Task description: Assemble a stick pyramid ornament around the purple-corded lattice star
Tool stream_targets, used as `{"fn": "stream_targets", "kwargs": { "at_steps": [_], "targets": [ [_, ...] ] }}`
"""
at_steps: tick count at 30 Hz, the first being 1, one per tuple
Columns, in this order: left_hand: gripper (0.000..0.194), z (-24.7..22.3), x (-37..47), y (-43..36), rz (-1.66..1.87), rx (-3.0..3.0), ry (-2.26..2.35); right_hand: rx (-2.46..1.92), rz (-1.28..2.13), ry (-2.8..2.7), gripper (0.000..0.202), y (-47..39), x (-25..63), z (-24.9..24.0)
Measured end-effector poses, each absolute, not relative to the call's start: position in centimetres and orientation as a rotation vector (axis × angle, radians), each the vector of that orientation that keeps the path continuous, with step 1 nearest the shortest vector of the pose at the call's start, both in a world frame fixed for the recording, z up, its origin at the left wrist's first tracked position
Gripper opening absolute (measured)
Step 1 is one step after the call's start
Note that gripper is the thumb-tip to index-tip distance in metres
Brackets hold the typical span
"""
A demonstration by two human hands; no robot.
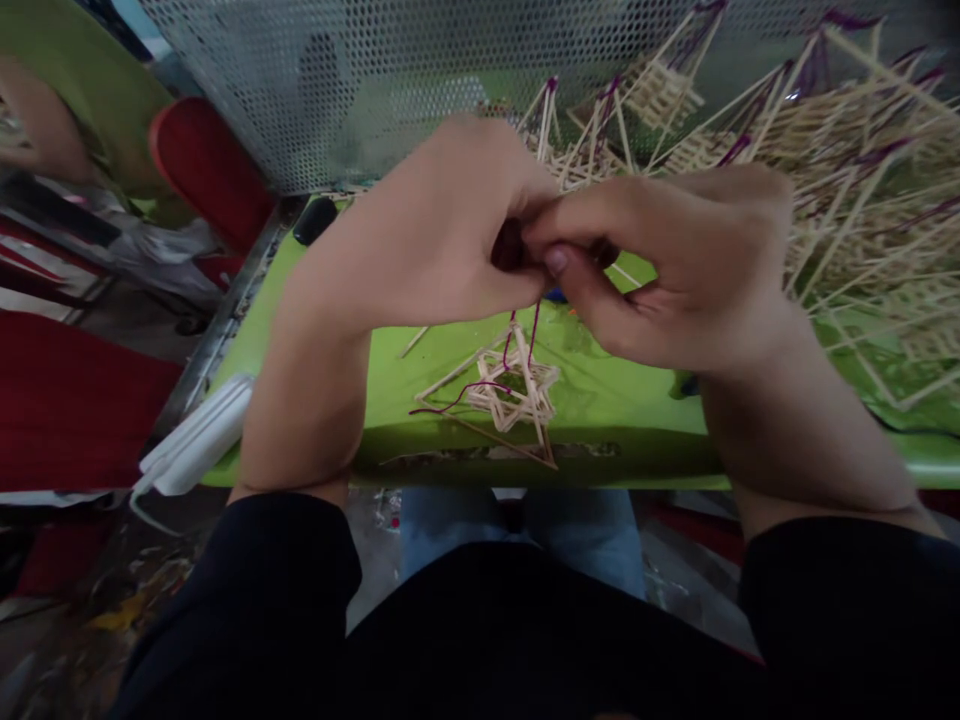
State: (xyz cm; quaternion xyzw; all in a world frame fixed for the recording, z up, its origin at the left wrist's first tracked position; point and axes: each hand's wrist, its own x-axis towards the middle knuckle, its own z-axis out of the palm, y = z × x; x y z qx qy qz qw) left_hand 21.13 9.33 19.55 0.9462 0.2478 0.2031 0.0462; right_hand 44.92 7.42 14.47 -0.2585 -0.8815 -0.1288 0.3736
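Observation:
Both hands meet in a pinch above the green table [615, 400]. My left hand [457, 230] is bent inward, its fingers closed and partly hidden around dark purple thread. My right hand [675, 260] pinches with thumb and index finger at the same spot, touching the left fingertips; what lies between its fingertips is too small to make out. Purple thread [535, 335] runs down from the hands to a small woven stick piece [514, 385] on the table near the front edge. A loose thread end trails left over it, and longer thin sticks form a triangle around it.
Many similar stick frames with purple thread [847, 180] are piled at the right and back. Behind stands a perforated metal panel [390, 80]. A white device with a cord [199, 435] lies at the left edge, a black object [315, 220] behind it. Another person [82, 110] is at the upper left.

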Motion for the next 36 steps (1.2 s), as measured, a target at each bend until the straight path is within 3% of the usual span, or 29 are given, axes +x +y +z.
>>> {"fn": "stream_targets", "kwargs": {
  "at_steps": [4,9,13,19,24,36],
  "targets": [
    [0.056,19.6,20.6,9.4,0.582,2.971,0.700,-0.656,-0.549,-2.210,0.025,6.5,45.0,14.6],
    [0.029,19.6,20.0,10.1,0.591,2.873,0.657,-0.339,-0.607,-2.226,0.011,2.0,41.8,13.0],
    [0.029,19.7,19.7,10.4,0.546,2.859,0.643,-0.124,-0.494,-2.541,0.017,-1.6,36.8,7.3],
    [0.035,19.9,19.7,10.1,0.449,2.855,0.636,-0.485,-0.519,-2.772,0.025,-2.9,33.8,0.1],
    [0.031,19.8,19.6,10.1,0.456,2.854,0.623,-0.612,-0.566,-2.819,0.041,-2.5,33.6,-0.3],
    [0.036,19.8,19.6,10.1,0.441,2.882,0.643,-0.736,-0.350,-2.865,0.032,-2.3,33.4,0.2]
  ]
}}
